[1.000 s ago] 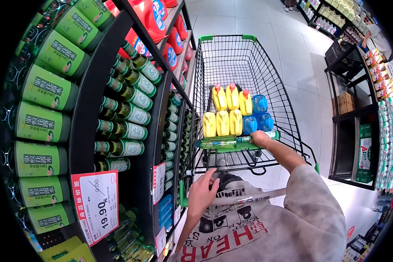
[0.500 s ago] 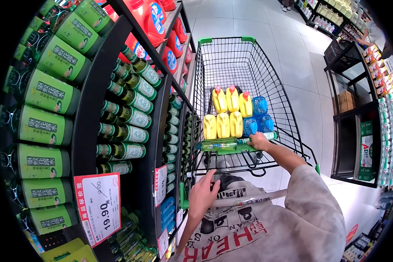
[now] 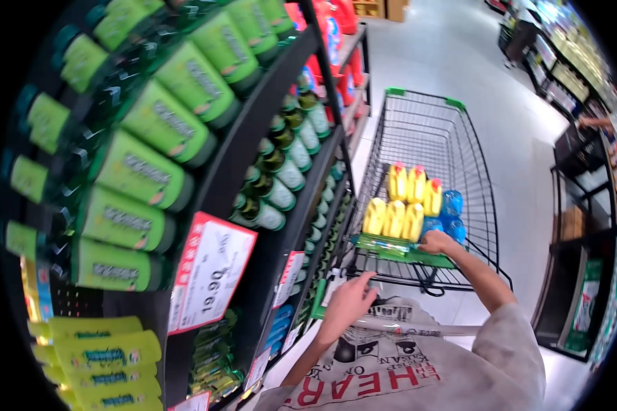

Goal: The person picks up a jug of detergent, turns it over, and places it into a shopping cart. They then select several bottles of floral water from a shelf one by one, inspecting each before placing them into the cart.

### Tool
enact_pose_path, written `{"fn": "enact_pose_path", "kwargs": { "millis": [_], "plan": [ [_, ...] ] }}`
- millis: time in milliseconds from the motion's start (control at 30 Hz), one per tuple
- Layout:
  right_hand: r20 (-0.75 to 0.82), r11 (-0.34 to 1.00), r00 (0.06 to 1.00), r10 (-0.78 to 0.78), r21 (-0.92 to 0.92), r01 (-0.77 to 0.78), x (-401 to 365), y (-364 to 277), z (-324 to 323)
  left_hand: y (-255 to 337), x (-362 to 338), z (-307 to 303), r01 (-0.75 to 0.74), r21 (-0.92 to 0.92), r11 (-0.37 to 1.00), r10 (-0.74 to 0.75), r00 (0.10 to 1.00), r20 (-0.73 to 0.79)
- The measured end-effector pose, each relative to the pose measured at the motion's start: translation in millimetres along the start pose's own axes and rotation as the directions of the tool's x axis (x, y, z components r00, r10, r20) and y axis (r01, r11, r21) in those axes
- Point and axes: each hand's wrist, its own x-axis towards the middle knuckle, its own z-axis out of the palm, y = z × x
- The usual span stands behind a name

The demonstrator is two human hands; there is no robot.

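A wire shopping cart (image 3: 490,198) with green corners stands in front of me. Inside it are several yellow bottles (image 3: 393,219) with red caps on some, and several blue bottles (image 3: 452,203). Green bottles (image 3: 384,245) lie at the cart's near end. My right hand (image 3: 437,242) reaches over that end with its fingers curled down beside the green and blue bottles; what its fingertips hold is hidden. My left hand (image 3: 350,299) is above the left part of the cart handle (image 3: 418,329), fingers apart and holding nothing.
Shelves of green bottles (image 3: 178,137) and a 19.90 price sign (image 3: 212,274) line my left, with red jugs (image 3: 343,75) farther on. On the right are black racks (image 3: 559,274), a cardboard box (image 3: 574,222) and a person's arm (image 3: 596,122).
The view has swung left, so the cart and both hands appear farther right. My right hand stays at the cart's near end; a small green-capped bottle beside it no longer shows.
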Motion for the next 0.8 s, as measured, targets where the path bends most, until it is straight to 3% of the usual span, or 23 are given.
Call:
{"fn": "enact_pose_path", "kwargs": {
  "millis": [67,167,200,267,333,367,400,433,467,533,600,733,800],
  "plan": [
    [-0.231,0.976,0.961,-0.151,0.117,0.181,-3.4,-28.4,-34.0,3.1,0.8,-1.0,0.002,-0.011,1.000,-0.002,0.999,-0.036],
    [-0.423,0.829,0.879,-0.219,0.395,0.396,-33.9,-121.6,-112.7,2.8,3.0,-2.2,-0.001,-0.017,1.000,0.000,0.999,-0.051],
    [-0.510,0.647,0.799,-0.318,0.499,0.576,-36.8,-149.5,-125.7,1.8,3.6,-2.9,-0.010,-0.014,1.000,0.009,0.998,-0.063],
    [-0.560,0.424,0.729,-0.393,0.594,0.684,-49.1,-209.4,-151.7,-0.8,5.6,-4.0,-0.028,-0.006,1.000,0.028,0.998,-0.050],
    [-0.644,0.323,0.634,-0.428,0.546,0.773,-61.1,-264.8,-166.3,-2.9,4.9,-2.4,-0.032,0.009,0.999,0.032,0.997,-0.068],
    [-0.705,0.368,0.543,-0.456,0.406,0.836,-57.7,-284.6,-168.6,-4.0,6.4,-2.6,-0.034,0.030,0.999,0.036,0.997,-0.070],
    [-0.710,0.447,0.555,-0.433,0.366,0.816,-72.9,-305.6,-178.7,-5.8,6.9,-1.9,-0.040,0.032,0.999,0.043,0.995,-0.090],
    [-0.780,0.450,0.440,-0.445,0.229,0.863,-79.5,-322.7,-182.6,-8.3,5.9,-0.1,-0.061,0.056,0.997,0.067,0.991,-0.112],
    [-0.752,0.471,0.442,-0.490,0.198,0.860,-82.1,-336.0,-186.3,-10.8,4.6,1.9,-0.079,0.079,0.994,0.089,0.987,-0.131],
    [-0.791,0.499,0.355,-0.499,0.072,0.864,-70.7,-356.6,-181.1,-13.0,2.7,3.8,-0.123,0.095,0.988,0.137,0.977,-0.165],
    [-0.771,0.508,0.375,-0.515,0.078,0.858,-53.2,-367.5,-174.2,-12.4,1.1,3.5,-0.083,0.082,0.993,0.092,0.990,-0.107],
    [-0.754,0.657,0.465,-0.464,0.060,0.752,-33.3,-374.5,-167.1,-6.9,-1.2,-0.1,-0.037,0.106,0.994,0.043,0.998,-0.054],
    [-0.790,0.603,0.343,-0.509,-0.043,0.796,-30.0,-375.4,-165.6,-8.4,-1.9,1.9,-0.042,0.120,0.992,0.051,0.996,-0.073]
  ]
}}
